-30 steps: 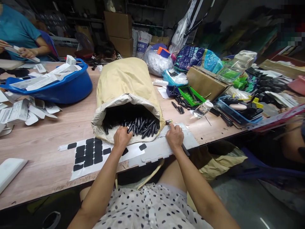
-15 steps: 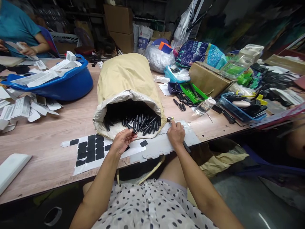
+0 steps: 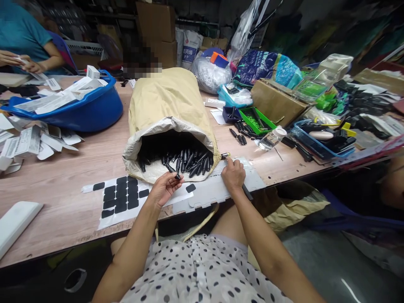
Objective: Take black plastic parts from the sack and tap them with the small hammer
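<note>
In front of me a tan sack lies on its side, its rolled white mouth facing me. Many small black tapered plastic parts are heaped inside the mouth. At its lower lip my left hand pinches one black part between thumb and fingers. My right hand is closed in a fist to the right of the mouth, resting over a grey board. A dark handle-like bar sticks out beneath that fist; its kind is hidden. A small yellow-and-metal tip shows just beyond the fingers.
A white sheet with black square stickers lies left of my left hand. A blue basin of white boxes stands at the left. To the right are a green tray, a clear bottle and a blue basket. Another person works at far left.
My left hand has shifted slightly down, the black part still in its fingers. My right hand has hardly moved. The far-left person's hands have drawn together and shifted left.
</note>
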{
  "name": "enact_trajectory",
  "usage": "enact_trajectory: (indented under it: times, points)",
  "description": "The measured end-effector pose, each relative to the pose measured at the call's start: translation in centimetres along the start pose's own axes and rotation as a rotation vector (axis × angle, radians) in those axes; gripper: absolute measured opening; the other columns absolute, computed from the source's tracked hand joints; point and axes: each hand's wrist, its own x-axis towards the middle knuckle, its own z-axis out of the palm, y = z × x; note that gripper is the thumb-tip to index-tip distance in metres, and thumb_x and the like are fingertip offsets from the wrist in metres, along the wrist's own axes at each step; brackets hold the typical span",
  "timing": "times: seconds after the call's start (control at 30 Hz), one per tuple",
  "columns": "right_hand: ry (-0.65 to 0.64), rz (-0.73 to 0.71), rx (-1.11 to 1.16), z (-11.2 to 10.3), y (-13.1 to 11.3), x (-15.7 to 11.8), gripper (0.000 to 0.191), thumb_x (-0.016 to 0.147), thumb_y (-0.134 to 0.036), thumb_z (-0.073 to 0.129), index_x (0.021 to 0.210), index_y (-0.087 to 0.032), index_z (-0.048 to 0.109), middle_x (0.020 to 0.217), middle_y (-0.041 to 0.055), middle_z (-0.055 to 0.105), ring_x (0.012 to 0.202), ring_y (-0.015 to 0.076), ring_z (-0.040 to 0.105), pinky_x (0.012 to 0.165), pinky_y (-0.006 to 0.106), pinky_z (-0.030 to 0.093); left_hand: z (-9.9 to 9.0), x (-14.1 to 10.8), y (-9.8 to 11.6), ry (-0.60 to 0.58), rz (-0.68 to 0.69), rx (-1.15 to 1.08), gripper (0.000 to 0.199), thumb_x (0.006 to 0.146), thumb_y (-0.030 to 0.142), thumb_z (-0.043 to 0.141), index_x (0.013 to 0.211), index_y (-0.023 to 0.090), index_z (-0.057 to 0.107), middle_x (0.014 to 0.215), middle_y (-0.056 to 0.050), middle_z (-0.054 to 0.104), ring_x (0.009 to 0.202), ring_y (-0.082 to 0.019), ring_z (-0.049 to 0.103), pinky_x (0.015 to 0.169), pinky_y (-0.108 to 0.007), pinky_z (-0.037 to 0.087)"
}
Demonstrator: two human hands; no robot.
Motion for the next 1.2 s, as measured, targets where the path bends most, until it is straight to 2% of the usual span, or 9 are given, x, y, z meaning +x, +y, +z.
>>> enact_trajectory:
  times: [0.1, 0.27, 0.5, 0.67, 0.9, 1.2]
  points:
    - [-0.011, 0.004, 0.003, -0.1, 0.0, 0.0, 0.042, 0.086, -0.013, 0.046, 0.122, -0.018, 0.068, 0.095, 0.0124, 0.058, 0.088, 0.0256, 0.05, 0.068, 0.033, 0.036, -0.1, 0.0, -0.2, -0.028, 0.02, -0.008, 0.015, 0.082, 0.013, 0.073, 0.076, 0.014, 0.06, 0.077, -0.006, 0.074, 0.07, -0.014, 0.072, 0.068, -0.022, 0.06]
    - [-0.008, 0.003, 0.002, -0.1, 0.1, 0.1, 0.041, 0.086, -0.014, 0.047, 0.122, -0.019, 0.067, 0.094, 0.0117, 0.057, 0.087, 0.0251, 0.049, 0.068, 0.033, 0.036, -0.7, 0.4, -0.7, -0.113, 0.017, -0.03, 0.01, 0.085, 0.014, 0.074, 0.093, 0.014, 0.067, 0.082, -0.005, 0.075, 0.071, -0.012, 0.071, 0.07, -0.021, 0.061]
    - [0.005, -0.005, 0.006, 0.4, 0.4, 0.0, 0.041, 0.086, -0.015, 0.047, 0.12, -0.019, 0.067, 0.093, 0.0112, 0.055, 0.087, 0.025, 0.048, 0.067, 0.032, 0.035, -1.5, 1.2, -1.6, -0.108, 0.033, -0.074, 0.015, 0.081, 0.019, 0.079, 0.091, 0.016, 0.068, 0.08, -0.003, 0.073, 0.07, -0.013, 0.071, 0.067, -0.021, 0.062]
    - [-0.009, -0.001, 0.015, 0.5, 0.4, 0.0, 0.042, 0.086, -0.016, 0.048, 0.123, -0.02, 0.066, 0.095, 0.0115, 0.055, 0.088, 0.0256, 0.048, 0.068, 0.033, 0.036, -1.2, 0.6, -1.2, -0.127, -0.009, -0.114, 0.009, 0.088, 0.018, 0.071, 0.096, 0.014, 0.071, 0.079, -0.004, 0.074, 0.067, -0.011, 0.07, 0.064, -0.018, 0.061]
    - [-0.023, 0.004, 0.003, 0.2, 0.3, 0.0, 0.042, 0.086, -0.015, 0.048, 0.124, -0.018, 0.066, 0.096, 0.0121, 0.056, 0.089, 0.0259, 0.049, 0.069, 0.033, 0.037, -0.8, 0.2, -1.0, -0.151, -0.068, -0.194, 0.02, 0.097, 0.015, 0.055, 0.108, 0.01, 0.072, 0.085, -0.007, 0.074, 0.07, -0.01, 0.071, 0.07, -0.019, 0.062]
    - [-0.016, 0.001, 0.02, 0.3, 0.4, 0.0, 0.042, 0.086, -0.016, 0.049, 0.124, -0.019, 0.066, 0.097, 0.0122, 0.056, 0.089, 0.0258, 0.049, 0.069, 0.033, 0.037, -0.7, -0.3, -0.9, -0.186, -0.133, -0.295, 0.034, 0.099, 0.009, 0.044, 0.126, 0.007, 0.065, 0.081, -0.008, 0.074, 0.07, -0.011, 0.071, 0.072, -0.02, 0.062]
